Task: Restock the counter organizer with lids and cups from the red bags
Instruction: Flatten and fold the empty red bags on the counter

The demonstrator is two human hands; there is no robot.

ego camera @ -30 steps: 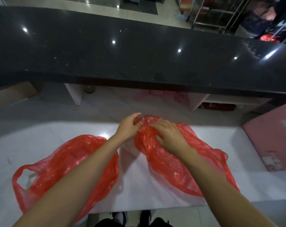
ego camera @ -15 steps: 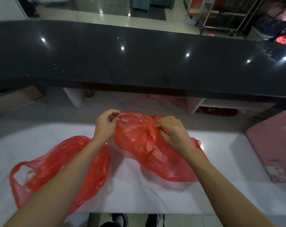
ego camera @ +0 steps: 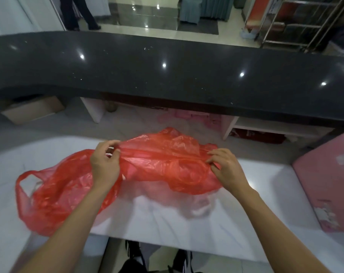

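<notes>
Two thin red plastic bags lie on the white counter [ego camera: 255,213]. The nearer-centre red bag [ego camera: 167,162] is lifted and stretched sideways between my hands. My left hand [ego camera: 105,162] pinches its left edge and my right hand [ego camera: 225,164] pinches its right edge. Its lower part hangs crumpled just above the counter. The second red bag [ego camera: 55,194] lies slack at the left, one handle loop open toward the left edge, partly under my left forearm. No lids, cups or organizer show in this view.
A long black glossy upper counter [ego camera: 177,75] runs across behind the white one. A pink box [ego camera: 328,184] stands at the right edge. Under the black top are a cardboard box [ego camera: 33,109] and white shelf dividers [ego camera: 94,111]. A person's legs [ego camera: 78,12] stand far back left.
My hands have moved apart, left hand going left, pulling the centre bag up off the counter and spreading it wide. The view has tilted upward a little.
</notes>
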